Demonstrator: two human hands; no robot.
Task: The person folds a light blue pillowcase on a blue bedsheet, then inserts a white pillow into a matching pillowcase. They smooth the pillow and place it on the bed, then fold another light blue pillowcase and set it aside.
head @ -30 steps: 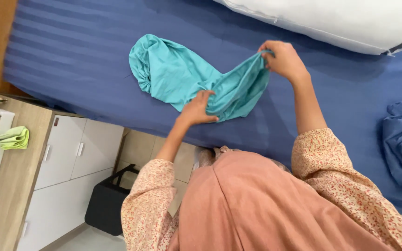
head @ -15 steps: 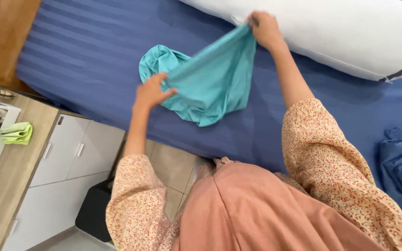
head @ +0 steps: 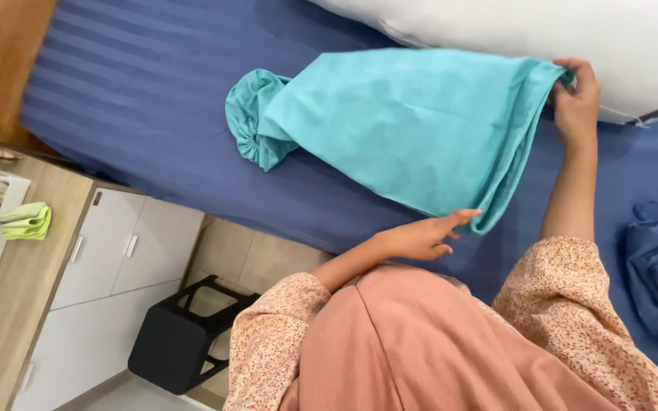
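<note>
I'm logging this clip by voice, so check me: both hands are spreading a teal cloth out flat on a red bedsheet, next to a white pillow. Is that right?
Not quite. The bedsheet is dark blue with faint stripes, not red. The rest holds in the head view: the left hand and right hand spread the teal cloth flat, next to the white pillow.

Even, soft daylight, faint shadows under the teal cloth (head: 413,129), sharp focus, slight stretching at edges.

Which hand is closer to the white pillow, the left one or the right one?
Right. The right hand holds the teal cloth against the white pillow. The left hand is at the cloth's near edge, far from it.
</note>
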